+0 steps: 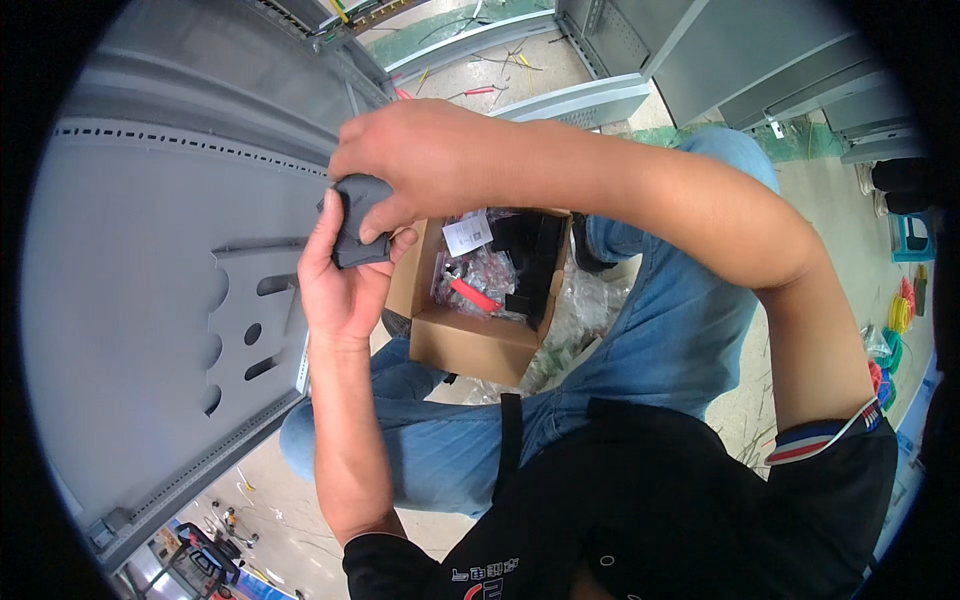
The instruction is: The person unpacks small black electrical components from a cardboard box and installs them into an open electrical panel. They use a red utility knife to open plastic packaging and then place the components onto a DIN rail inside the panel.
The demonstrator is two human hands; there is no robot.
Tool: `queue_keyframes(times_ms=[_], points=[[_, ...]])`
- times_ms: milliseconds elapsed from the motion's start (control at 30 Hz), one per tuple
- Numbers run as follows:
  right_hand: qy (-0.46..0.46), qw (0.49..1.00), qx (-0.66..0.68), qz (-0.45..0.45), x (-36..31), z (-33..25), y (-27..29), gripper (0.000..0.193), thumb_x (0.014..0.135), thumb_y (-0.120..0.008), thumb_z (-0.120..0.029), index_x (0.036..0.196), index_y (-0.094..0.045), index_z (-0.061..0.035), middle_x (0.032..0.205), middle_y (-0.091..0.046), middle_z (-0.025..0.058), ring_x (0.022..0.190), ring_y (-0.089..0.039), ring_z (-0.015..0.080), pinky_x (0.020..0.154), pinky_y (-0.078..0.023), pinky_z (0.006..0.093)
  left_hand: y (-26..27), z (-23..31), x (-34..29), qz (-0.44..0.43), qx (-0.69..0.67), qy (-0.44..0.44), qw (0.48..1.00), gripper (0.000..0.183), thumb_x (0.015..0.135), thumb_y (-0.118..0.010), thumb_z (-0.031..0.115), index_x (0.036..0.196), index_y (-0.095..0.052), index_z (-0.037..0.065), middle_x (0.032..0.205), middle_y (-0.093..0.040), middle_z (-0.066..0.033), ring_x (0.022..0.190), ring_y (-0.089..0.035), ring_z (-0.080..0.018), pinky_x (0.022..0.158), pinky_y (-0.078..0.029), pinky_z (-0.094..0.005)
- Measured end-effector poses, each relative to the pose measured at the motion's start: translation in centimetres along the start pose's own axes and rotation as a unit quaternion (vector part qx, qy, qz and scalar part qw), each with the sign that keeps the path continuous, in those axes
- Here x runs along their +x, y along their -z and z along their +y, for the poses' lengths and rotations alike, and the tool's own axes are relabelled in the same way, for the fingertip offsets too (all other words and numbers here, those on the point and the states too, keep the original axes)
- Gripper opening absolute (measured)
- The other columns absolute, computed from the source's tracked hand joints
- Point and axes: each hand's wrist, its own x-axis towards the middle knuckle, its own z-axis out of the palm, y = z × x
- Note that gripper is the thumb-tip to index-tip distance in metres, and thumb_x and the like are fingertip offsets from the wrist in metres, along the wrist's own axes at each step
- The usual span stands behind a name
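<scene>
A dark grey, block-like part (358, 222) is held between my two hands, up against the grey metal cabinet side; its exact kind I cannot make out. My left hand (340, 285) grips it from below, thumb along its left side. From above, my right hand (410, 165) closes over it, with the thumb pressed on its face. Just beyond and below the hands, an open cardboard box (470, 342) stands between my legs. Inside it lie clear plastic bags of small parts (485, 275), a red-handled tool (474, 295), a white paper label (467, 235) and black pieces (530, 250).
To the left rises a grey cabinet panel (130, 290) with slots and round cutouts. Another metal frame (600, 98) stands ahead, with wire scraps on the floor. Crumpled clear plastic (590, 300) lies beside the box. Coloured wire coils (895, 330) are at the far right.
</scene>
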Motion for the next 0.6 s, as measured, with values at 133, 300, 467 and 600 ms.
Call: queue_keyframes(times_ms=[133,300,467,600], points=[[-0.007,0.999,-0.042,-0.001,-0.3,-0.3,0.7,0.051,0.077,-0.085,-0.034,0.118,-0.069,-0.0071,0.107,-0.065,0.0121,0.093,-0.070,0.0359,0.077,-0.056,0.0474,0.4,-0.5,0.6,0.001,-0.041,-0.010,0.999,0.043,0.111,-0.050,0.040,0.134,-0.058,0.005,0.115,-0.069,-0.0090,0.098,-0.067,-0.0225,0.092,-0.059,-0.0447],[0.018,0.996,0.004,0.085,-0.4,0.0,0.4,0.039,0.079,-0.084,-0.028,0.106,-0.065,-0.0062,0.101,-0.064,0.0140,0.088,-0.068,0.0377,0.074,-0.054,0.0469,-1.1,-0.1,0.7,0.013,-0.051,-0.030,0.998,0.046,0.111,-0.048,0.043,0.133,-0.058,0.004,0.107,-0.068,-0.0075,0.092,-0.066,-0.0209,0.090,-0.060,-0.0447],[-0.039,0.986,0.135,0.091,0.3,1.0,0.7,0.035,0.082,-0.083,-0.023,0.099,-0.059,-0.0031,0.090,-0.063,0.0148,0.080,-0.063,0.0366,0.071,-0.050,0.0440,0.5,0.4,1.1,-0.037,-0.032,-0.024,0.998,0.046,0.109,-0.050,0.039,0.132,-0.059,0.000,0.118,-0.070,-0.0154,0.100,-0.070,-0.0268,0.087,-0.062,-0.0423],[-0.093,0.966,0.232,0.067,0.7,1.3,1.1,0.033,0.086,-0.083,-0.022,0.097,-0.060,-0.0005,0.087,-0.067,0.0104,0.082,-0.064,0.0215,0.075,-0.052,0.0373,0.6,0.7,0.7,0.014,0.017,-0.052,0.998,0.043,0.103,-0.059,0.023,0.138,-0.055,0.000,0.121,-0.068,-0.0178,0.096,-0.072,-0.0284,0.084,-0.062,-0.0417]])
